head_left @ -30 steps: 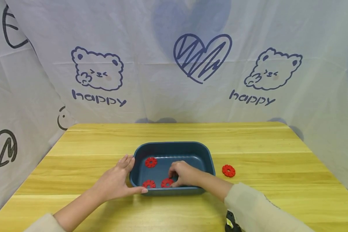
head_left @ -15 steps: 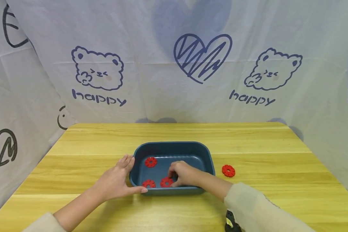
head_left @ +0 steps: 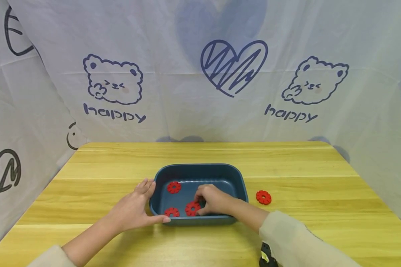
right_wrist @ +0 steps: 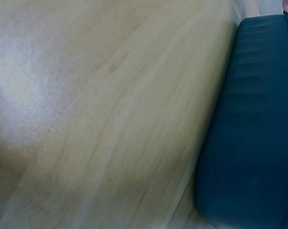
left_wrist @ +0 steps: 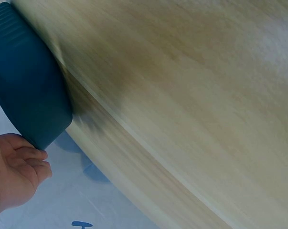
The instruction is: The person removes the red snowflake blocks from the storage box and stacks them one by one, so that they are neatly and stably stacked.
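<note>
A dark blue rectangular bin stands on the wooden table. My left hand rests against its left end, fingers at the left rim and thumb laid along the front rim. Inside the bin, my right hand pinches a red notched plastic disc, which leans up from the floor. Two similar discs lie left of it: one disc toward the back, another disc partly hidden by the front wall. The left wrist view shows fingers at the bin's edge; the right wrist view shows mostly the bin's outside.
One more red disc lies on the table right of the bin. A black object with a yellow patch shows below the right sleeve. Behind the table hangs a white printed cloth.
The disc at my right fingertips has tilted up slightly and shows more of its face. My left hand and the bin keep their places.
</note>
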The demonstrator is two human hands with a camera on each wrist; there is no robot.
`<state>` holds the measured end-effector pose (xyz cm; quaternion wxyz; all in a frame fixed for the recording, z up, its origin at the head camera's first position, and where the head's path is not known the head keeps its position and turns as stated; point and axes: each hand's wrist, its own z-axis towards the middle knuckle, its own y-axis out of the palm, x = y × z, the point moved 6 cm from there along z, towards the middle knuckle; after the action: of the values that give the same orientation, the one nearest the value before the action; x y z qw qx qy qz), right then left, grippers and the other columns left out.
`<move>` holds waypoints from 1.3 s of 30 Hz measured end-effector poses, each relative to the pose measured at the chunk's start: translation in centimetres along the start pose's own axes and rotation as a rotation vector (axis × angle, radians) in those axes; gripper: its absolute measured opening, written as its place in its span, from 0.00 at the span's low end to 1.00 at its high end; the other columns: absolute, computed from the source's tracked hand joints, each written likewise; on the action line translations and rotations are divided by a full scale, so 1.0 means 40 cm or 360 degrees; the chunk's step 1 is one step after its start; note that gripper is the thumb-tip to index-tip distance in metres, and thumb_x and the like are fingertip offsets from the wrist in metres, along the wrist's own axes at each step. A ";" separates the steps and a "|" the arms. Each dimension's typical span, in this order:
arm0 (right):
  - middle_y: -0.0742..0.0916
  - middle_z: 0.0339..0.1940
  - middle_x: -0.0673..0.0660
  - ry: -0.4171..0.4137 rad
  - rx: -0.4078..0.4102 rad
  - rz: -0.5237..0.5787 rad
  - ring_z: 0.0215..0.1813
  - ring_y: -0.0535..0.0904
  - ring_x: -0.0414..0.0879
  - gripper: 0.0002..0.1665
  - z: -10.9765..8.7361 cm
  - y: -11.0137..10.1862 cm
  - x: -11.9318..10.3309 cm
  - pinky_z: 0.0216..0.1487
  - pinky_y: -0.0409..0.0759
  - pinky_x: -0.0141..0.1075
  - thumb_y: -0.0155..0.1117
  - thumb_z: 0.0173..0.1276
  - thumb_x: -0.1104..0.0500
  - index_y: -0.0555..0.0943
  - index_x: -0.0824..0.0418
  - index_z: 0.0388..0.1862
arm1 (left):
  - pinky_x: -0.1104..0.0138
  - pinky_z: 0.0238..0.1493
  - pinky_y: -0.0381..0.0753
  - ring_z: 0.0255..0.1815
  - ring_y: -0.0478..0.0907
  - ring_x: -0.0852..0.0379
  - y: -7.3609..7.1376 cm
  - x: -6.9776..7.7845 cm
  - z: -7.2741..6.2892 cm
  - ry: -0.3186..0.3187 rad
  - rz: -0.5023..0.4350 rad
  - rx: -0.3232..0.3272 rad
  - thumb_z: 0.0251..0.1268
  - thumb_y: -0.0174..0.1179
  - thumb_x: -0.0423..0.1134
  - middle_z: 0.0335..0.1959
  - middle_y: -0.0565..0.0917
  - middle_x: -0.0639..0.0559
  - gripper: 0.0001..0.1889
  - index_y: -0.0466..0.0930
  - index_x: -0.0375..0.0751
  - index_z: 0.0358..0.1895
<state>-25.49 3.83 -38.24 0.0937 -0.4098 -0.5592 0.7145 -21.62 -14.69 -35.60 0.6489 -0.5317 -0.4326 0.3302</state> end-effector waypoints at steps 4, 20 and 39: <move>0.81 0.31 0.53 0.0016 0.0085 0.0039 0.33 0.73 0.40 0.15 -0.010 -0.018 -0.002 0.36 0.75 0.26 0.74 0.49 0.60 0.83 0.66 0.35 | 0.43 0.55 0.72 0.70 0.56 0.34 0.001 0.000 0.001 0.0008 -0.0003 0.0004 0.43 0.57 0.74 0.69 0.62 0.32 0.57 0.61 0.26 0.66; 0.82 0.35 0.55 -0.0142 0.0508 0.0107 0.39 0.78 0.49 0.14 -0.064 -0.101 -0.009 0.42 0.80 0.36 0.73 0.50 0.61 0.82 0.65 0.36 | 0.43 0.55 0.72 0.70 0.56 0.34 0.001 -0.001 -0.003 0.0012 -0.0021 0.0010 0.43 0.58 0.73 0.69 0.62 0.32 0.57 0.60 0.26 0.66; 0.82 0.34 0.55 -0.0231 0.0881 0.0002 0.37 0.77 0.47 0.17 -0.146 -0.164 0.019 0.39 0.81 0.33 0.76 0.46 0.65 0.82 0.66 0.36 | 0.43 0.56 0.71 0.70 0.56 0.34 0.000 0.002 -0.001 0.0025 -0.0012 0.0017 0.43 0.58 0.73 0.68 0.62 0.32 0.57 0.60 0.25 0.66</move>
<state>-24.08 10.87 -33.07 0.1613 -0.3167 -0.3477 0.8676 -21.54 -14.66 -35.58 0.6563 -0.5292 -0.4278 0.3260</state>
